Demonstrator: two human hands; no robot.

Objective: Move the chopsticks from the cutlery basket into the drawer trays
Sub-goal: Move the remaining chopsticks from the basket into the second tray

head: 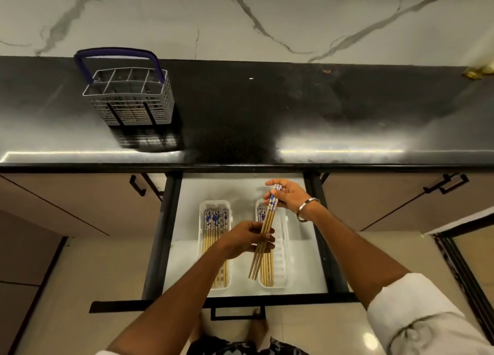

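Both hands hold a small bundle of wooden chopsticks [263, 243] with blue-and-white patterned tops, slanted above the open drawer [242, 191]. My right hand [287, 197] pinches the patterned top ends. My left hand [247, 238] grips the plain shafts lower down. Under the bundle lies the right white tray [282, 247] with a few chopsticks in it. The left white tray [213, 207] holds several more. The grey cutlery basket [131, 98] with a purple handle stands on the black counter at the left; no chopsticks show in its compartments.
The black counter [267, 114] runs across the view, its front edge overhanging the drawer's back. Closed cabinet doors with black handles [445, 184] flank the drawer. The drawer front and its handle [235, 313] are near my feet. A marble wall rises behind.
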